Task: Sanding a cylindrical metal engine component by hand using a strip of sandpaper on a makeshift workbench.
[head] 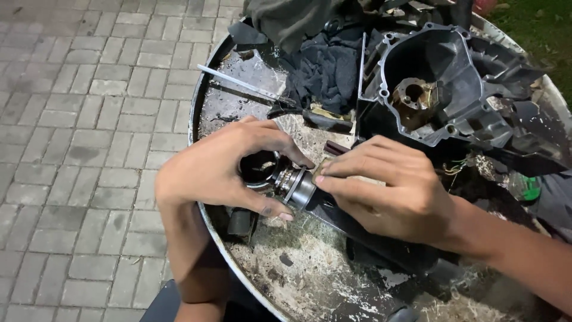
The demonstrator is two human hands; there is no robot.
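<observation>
Cylinder part point(289, 182) (greasy) between both hands' fingertips

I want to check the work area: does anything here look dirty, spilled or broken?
Yes. The round metal tray is smeared with pale, crusty grime around both hands, and thin coloured wires hang loose beside the grey engine cover, which lies opened up.

Hard, cool artificial light falls from above and slightly near, leaving the paving point(89, 119) on the left evenly lit and the far right corner dim. Glare sits on the metal rim point(196, 101) and the steel rod point(238, 83). Dark cloth point(322, 71) swallows detail (nearly black). Focus is sharp centrally, softer at the near edge.
</observation>
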